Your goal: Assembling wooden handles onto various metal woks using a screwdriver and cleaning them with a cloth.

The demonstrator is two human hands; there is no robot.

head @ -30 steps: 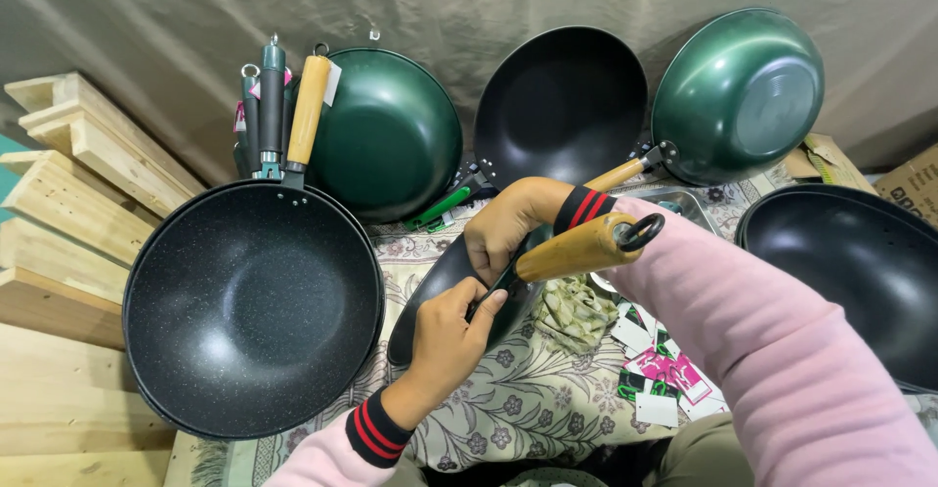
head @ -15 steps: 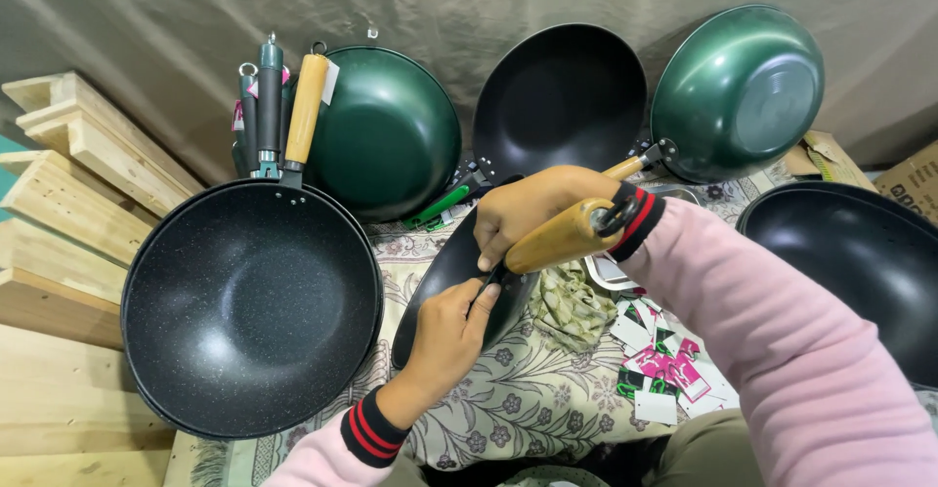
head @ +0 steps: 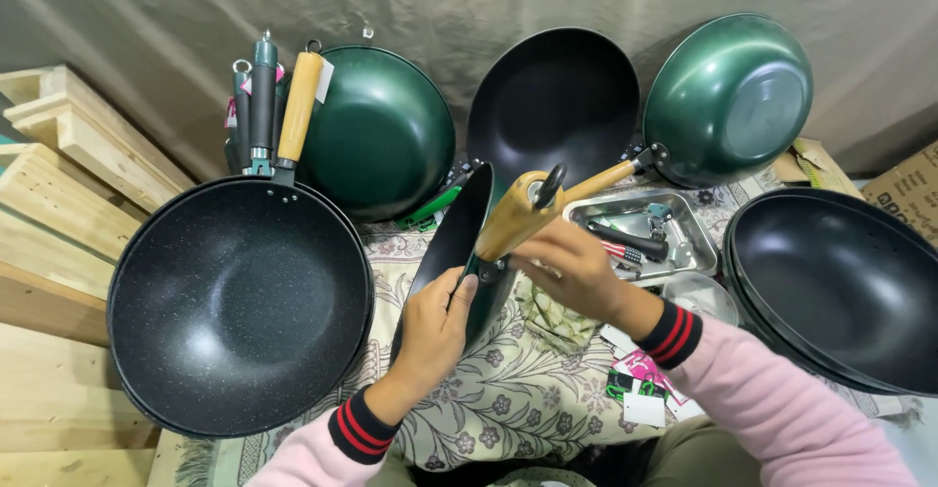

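My left hand [head: 435, 326] grips the lower rim of a dark pan [head: 451, 243] that stands on edge over the floral cloth [head: 508, 404]. The pan's wooden handle [head: 513, 218] points up and to the right, with a black hanging loop at its tip. My right hand [head: 576, 272] is just right of the handle, its fingers curled against the lower end where the handle meets the pan. Both sleeves are pink with black and red cuffs.
A large speckled black wok [head: 239, 301] lies at the left, with wooden planks [head: 59, 184] beside it. Two green woks [head: 381, 135] [head: 728, 96] and a black one [head: 552, 96] lean at the back. Stacked black woks [head: 840, 292] sit right. A metal tray [head: 684, 218] holds small tools.
My right hand has slid off the middle of the wooden handle, down to its lower end. The pan has tipped more upright, and my left hand still holds its rim.
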